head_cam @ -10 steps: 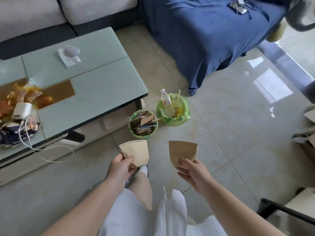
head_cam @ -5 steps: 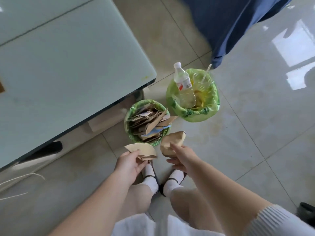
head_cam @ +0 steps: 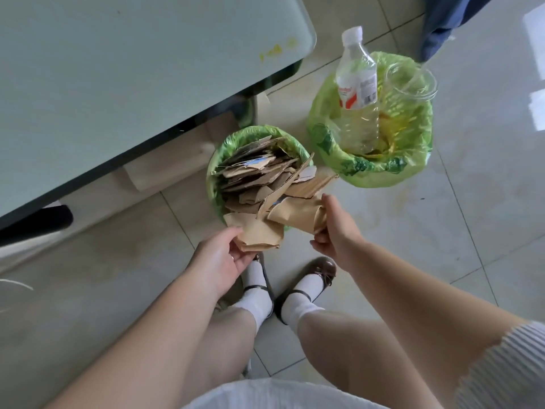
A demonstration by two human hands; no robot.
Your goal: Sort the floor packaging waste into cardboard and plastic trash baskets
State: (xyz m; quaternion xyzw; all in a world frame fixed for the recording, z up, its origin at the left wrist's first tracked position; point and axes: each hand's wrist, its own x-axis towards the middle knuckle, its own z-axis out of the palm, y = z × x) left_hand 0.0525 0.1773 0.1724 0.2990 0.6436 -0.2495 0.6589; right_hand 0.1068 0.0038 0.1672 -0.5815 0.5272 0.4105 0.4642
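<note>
The left hand (head_cam: 219, 258) pinches one cardboard piece (head_cam: 256, 233) and the right hand (head_cam: 333, 228) grips another folded piece (head_cam: 298, 214), both at the near rim of the cardboard basket (head_cam: 233, 143); the plastic basket (head_cam: 413, 160) stands just beside it, holding a bottle (head_cam: 356, 84).

A home, most likely a living room — the glossy pale floor tiles (head_cam: 442, 261) and the low glass-topped coffee table (head_cam: 132, 69) with its dark rim say as much. A fold of blue fabric (head_cam: 439, 22) hangs down at the top right (what it covers is out of view). Two small household baskets lined with green bags (head_cam: 371, 172) stand on the floor beside the table — one of cardboard scraps (head_cam: 256, 172), one holding a plastic bottle (head_cam: 358, 93).
</note>
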